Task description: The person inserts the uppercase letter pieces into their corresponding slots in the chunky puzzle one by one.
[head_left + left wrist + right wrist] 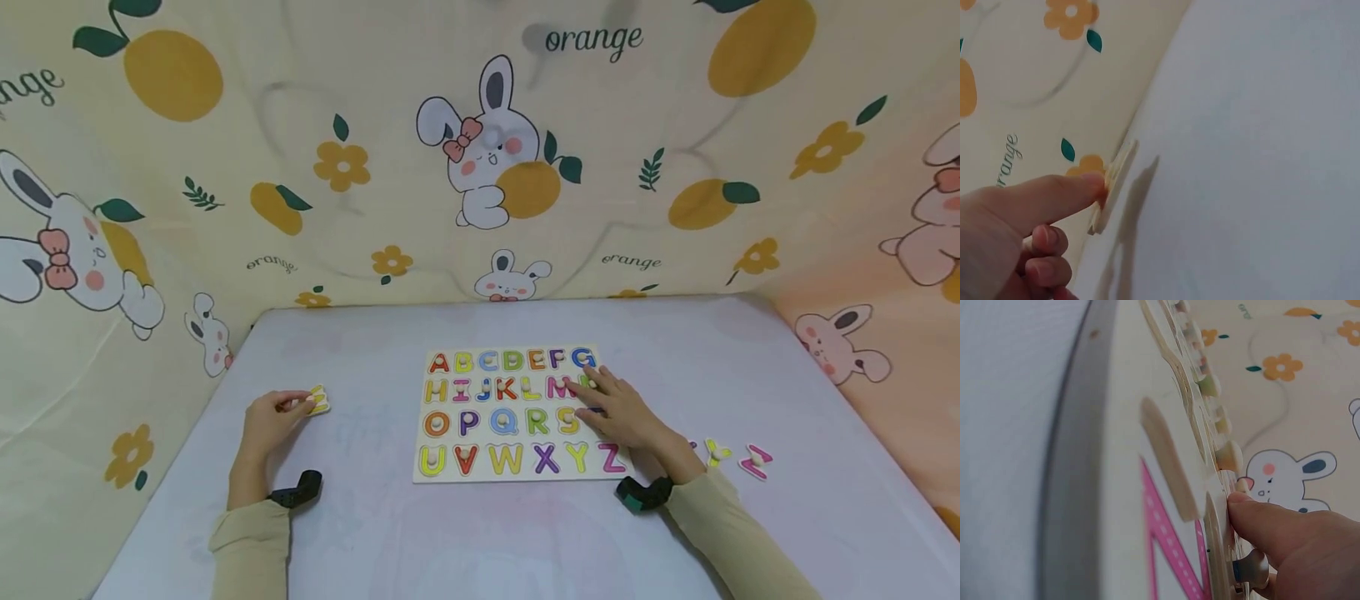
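Note:
In the head view my left hand (268,421) pinches a yellow letter puzzle piece (318,400) between thumb and fingers, left of the alphabet board. The left wrist view has this piece (1113,187) edge-on, tilted over the white table, so its letter cannot be read there. My right hand (626,410) lies over the right side of the alphabet puzzle board (480,475), fingers spread and fairly straight. Its fingers cover part of the second and third rows. In the right wrist view the thumb (1260,522) touches the board's raised pieces beside a knob (1252,569); the other fingers are mostly hidden.
Right of the board lie a yellow letter piece (717,452) and a pink letter piece (755,461); a purple bit (692,444) shows by my wrist. The bottom-row pink Z (613,457) shows as a dashed print. Patterned cloth (360,217) rises behind the table.

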Demonstrator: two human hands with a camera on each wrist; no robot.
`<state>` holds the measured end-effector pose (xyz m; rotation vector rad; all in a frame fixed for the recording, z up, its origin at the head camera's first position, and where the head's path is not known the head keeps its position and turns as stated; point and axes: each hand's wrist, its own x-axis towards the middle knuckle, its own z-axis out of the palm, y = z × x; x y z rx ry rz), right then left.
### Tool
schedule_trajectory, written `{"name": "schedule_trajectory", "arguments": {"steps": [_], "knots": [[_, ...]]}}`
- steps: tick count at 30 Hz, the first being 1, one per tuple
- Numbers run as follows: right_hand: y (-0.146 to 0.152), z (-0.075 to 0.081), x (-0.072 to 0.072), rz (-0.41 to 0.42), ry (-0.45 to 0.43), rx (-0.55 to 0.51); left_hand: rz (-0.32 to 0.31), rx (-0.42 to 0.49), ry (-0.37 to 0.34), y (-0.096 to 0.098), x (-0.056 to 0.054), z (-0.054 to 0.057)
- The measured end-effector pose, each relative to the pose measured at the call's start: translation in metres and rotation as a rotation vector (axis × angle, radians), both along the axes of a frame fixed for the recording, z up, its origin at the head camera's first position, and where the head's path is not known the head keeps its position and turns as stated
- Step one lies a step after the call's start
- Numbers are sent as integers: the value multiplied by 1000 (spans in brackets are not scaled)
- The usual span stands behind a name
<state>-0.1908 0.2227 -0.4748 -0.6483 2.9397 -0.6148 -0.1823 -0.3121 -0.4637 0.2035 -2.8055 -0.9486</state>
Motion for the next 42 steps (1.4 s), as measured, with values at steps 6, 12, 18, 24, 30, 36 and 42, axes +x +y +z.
{"name": "schedule_trajectory", "arguments": {"steps": [6,12,18,24,30,36,42], "knots": [[0,-2,0,3,-3,-3,-56,40,63,14,-4,5],[-1,1,0,1,0,-5,-107,113,44,33,-10,11],[-2,2,3,-2,-19,-2,-163,224,6,52,-8,15],[-3,3,1,-11,-26,5,-198,284,-9,72,-10,22],[-4,3,-2,-11,-25,12,-205,263,-51,90,-4,26],[-3,2,-3,-12,-35,10,-261,264,-57,111,1,23],[-1,1,-4,-11,-42,17,-287,322,-120,129,6,19]]}}
